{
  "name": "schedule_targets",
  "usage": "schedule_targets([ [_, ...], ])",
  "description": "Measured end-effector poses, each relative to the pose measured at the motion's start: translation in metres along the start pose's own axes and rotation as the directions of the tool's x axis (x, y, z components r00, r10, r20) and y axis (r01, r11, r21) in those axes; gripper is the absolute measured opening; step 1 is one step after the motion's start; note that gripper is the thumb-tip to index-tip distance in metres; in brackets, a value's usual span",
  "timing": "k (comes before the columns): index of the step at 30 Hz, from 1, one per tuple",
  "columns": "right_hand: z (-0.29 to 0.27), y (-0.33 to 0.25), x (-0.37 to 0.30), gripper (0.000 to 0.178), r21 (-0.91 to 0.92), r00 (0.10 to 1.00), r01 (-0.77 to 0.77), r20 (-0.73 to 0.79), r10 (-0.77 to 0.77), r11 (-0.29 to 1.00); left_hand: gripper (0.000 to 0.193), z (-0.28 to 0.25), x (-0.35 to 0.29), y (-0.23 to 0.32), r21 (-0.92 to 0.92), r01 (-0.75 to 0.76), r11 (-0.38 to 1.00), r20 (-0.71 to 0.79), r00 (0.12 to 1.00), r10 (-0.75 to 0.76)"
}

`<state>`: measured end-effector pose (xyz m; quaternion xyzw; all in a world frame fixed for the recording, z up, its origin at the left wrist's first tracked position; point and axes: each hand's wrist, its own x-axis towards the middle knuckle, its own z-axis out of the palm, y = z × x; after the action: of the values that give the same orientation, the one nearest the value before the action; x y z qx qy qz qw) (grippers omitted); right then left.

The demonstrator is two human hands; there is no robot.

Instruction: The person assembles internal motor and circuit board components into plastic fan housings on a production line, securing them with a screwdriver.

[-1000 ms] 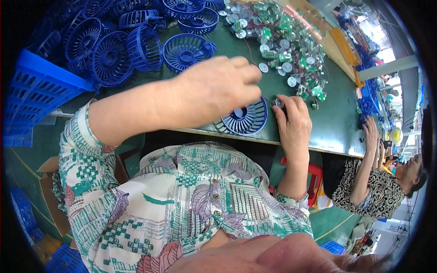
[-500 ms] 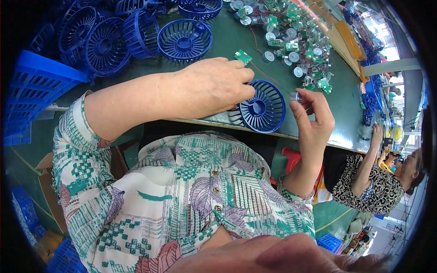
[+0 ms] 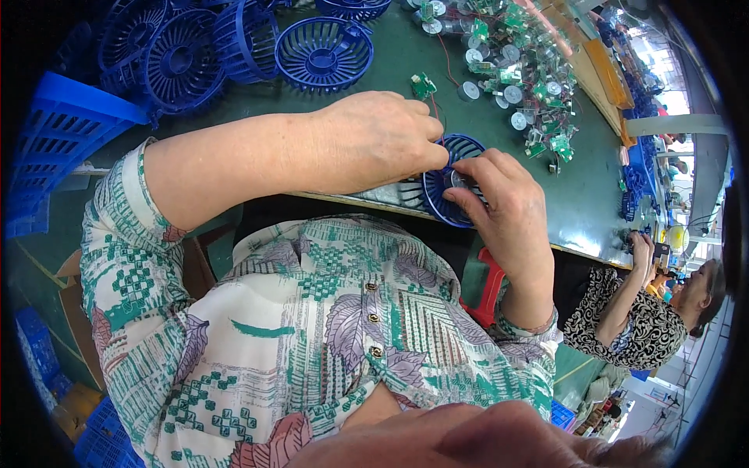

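A round blue plastic fan cage with radial slats lies at the table's near edge, between my hands. My right hand pinches a small silvery round motor between thumb and fingers, at the middle of the cage. My left hand reaches across with its fingers curled closed over the cage's left side; what they grip is hidden under them. A small green circuit board lies just beyond my left hand, and a red wire runs from it toward the cage.
Several more blue fan cages stand at the far left, beside a blue crate. A heap of motors with green boards and wires covers the far right of the green table. A co-worker sits at the right.
My right hand has moved left with the motor, from beside the cage to over its middle. My left hand has shifted slightly right. The small circuit board has turned slightly.
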<state>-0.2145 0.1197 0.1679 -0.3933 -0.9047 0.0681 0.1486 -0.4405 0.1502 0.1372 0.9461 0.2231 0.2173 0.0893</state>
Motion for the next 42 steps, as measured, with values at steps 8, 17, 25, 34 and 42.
schedule_targets([
  [8, -0.003, -0.004, 0.000, 0.031, -0.127, 0.997, -0.030, 0.066, 0.038, 0.991, 0.013, 0.001, 0.001, -0.001, 0.021, -0.007, 1.000, -0.033, 0.999, 0.007],
  [17, 0.028, 0.004, -0.042, 0.058, -0.110, 0.969, 0.148, -0.184, -0.166, 0.983, 0.020, -0.009, 0.005, -0.001, 0.004, -0.036, 0.999, 0.082, 0.996, 0.036],
  [25, 0.012, 0.044, -0.075, 0.051, -0.111, 0.809, -0.150, -0.585, 0.058, 0.983, 0.031, -0.056, -0.011, 0.000, 0.409, 0.179, 0.895, -0.122, 0.982, -0.141],
  [34, -0.022, 0.150, -0.133, 0.030, -0.201, 0.600, -0.733, -0.641, 0.479, 0.650, 0.022, -0.024, -0.002, 0.006, 0.182, 0.023, 0.983, 0.176, 0.983, -0.055],
  [42, -0.012, 0.084, -0.058, 0.029, -0.188, 0.749, -0.461, -0.606, 0.267, 0.867, 0.061, -0.052, 0.004, 0.005, 0.063, 0.024, 0.998, 0.080, 0.996, -0.029],
])
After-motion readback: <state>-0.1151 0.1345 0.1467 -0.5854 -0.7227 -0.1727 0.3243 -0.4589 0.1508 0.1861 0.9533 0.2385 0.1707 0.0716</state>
